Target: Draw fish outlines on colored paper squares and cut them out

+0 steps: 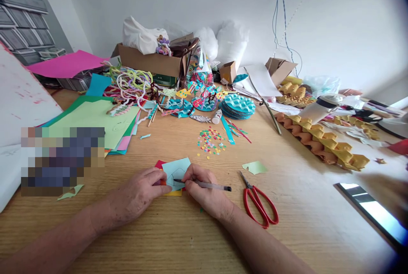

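My right hand [204, 186] grips a pen [212, 185] with a clear barrel and black cap end. The pen's tip rests on a light blue piece of paper [179, 167], which bears a few thin drawn lines. My left hand [140, 191] holds that paper at its left edge, thumb and fingers pinched on it. Under the blue piece, red paper [160, 164] and yellow paper [174, 193] stick out. To the right of my right hand lie red-handled scissors [257, 201], with a pale green paper scrap [255, 167] just beyond.
Colourful paper dots [212, 142] lie scattered ahead. Behind them are stacked blue wavy paper discs [237, 107] and paper fish [183, 92]. Coloured sheets [92, 121] lie left. An egg carton [321, 140] and a phone-like glossy slab [371, 212] are right. A blurred patch covers something left.
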`<state>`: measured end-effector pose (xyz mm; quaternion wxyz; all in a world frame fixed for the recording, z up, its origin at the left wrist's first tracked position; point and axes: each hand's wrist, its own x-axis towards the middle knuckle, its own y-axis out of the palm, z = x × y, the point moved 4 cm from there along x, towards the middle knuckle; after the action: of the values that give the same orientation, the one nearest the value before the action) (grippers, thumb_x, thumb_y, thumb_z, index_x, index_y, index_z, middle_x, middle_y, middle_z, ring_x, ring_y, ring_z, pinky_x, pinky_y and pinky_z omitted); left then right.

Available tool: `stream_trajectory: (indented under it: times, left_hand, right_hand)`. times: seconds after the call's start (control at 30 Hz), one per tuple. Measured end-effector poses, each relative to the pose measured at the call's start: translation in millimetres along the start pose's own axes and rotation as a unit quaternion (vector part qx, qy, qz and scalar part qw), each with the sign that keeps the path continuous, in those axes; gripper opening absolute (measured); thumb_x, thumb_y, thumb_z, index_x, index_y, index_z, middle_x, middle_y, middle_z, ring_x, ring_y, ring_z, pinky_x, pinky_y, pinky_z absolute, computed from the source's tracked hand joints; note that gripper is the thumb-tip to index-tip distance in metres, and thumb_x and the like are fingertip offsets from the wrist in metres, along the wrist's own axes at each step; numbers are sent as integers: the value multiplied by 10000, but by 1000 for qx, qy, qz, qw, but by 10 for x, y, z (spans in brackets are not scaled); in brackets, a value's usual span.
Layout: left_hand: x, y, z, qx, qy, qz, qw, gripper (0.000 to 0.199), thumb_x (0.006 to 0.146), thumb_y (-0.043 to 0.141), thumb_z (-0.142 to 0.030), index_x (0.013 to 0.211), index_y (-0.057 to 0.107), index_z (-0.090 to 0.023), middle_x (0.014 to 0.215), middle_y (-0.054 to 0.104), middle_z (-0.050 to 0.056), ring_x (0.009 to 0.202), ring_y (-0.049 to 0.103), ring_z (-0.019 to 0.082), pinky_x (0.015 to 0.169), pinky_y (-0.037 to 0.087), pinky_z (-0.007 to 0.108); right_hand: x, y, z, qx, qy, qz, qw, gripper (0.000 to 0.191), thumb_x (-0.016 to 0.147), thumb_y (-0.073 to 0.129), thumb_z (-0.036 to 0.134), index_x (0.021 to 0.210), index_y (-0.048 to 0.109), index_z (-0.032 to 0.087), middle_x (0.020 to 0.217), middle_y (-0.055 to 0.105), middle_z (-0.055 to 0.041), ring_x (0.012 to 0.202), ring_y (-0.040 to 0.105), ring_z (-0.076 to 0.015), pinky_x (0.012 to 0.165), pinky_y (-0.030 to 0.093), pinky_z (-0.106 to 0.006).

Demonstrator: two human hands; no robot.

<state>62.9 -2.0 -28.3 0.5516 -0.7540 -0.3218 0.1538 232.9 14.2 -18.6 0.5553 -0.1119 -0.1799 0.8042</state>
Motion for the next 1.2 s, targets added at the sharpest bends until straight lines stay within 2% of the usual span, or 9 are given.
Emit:
stream_trajectory:
  times: [0.13, 0.27, 0.6, 0.97, 1.2]
  left_hand:
    - [3, -64, -17, -24, 12, 3, 1000, 310, 881, 408, -81, 1024, 639, -229, 982, 585, 38, 909, 535, 194, 831, 429, 302]
    - [9, -127, -34, -45, 29, 0, 999, 373, 874, 321, -33, 998, 631, -201, 1032, 614, 53, 941, 548, 191, 855, 437, 301]
    - [-12, -89, 8, -71, 23, -9, 997, 349, 887, 358, -61, 1002, 646, -220, 1050, 623, 41, 946, 558, 186, 865, 452, 305]
    - [11, -101, -22, -46, 26, 0, 999, 332, 890, 340, -53, 960, 633, -193, 1020, 607, 49, 928, 544, 191, 836, 445, 304]
    - [-2, -100, -15, -42, 29, -8, 999, 354, 890, 328, -44, 975, 629, -208, 1027, 604, 42, 941, 543, 183, 847, 439, 290]
  right_hand:
    - [11, 67, -30, 1, -14, 24, 1000, 100, 690, 494, 95, 693, 519, 191, 561, 480, 64, 505, 419, -88, 479, 311, -189]
    - [21, 120, -81, -17, -25, 21, 999, 110, 679, 517, 84, 695, 529, 192, 560, 489, 65, 479, 413, -80, 464, 307, -185]
    - [19, 158, -76, -42, -28, 42, 998, 134, 695, 518, 61, 716, 531, 193, 556, 480, 75, 474, 399, -67, 471, 314, -166]
    - [25, 168, -61, -46, -47, 44, 997, 125, 694, 512, 64, 708, 531, 187, 564, 484, 71, 482, 405, -70, 487, 320, -171]
    - [17, 162, -61, -55, -20, 39, 998, 137, 691, 504, 57, 703, 529, 190, 555, 476, 71, 473, 398, -72, 476, 311, -175]
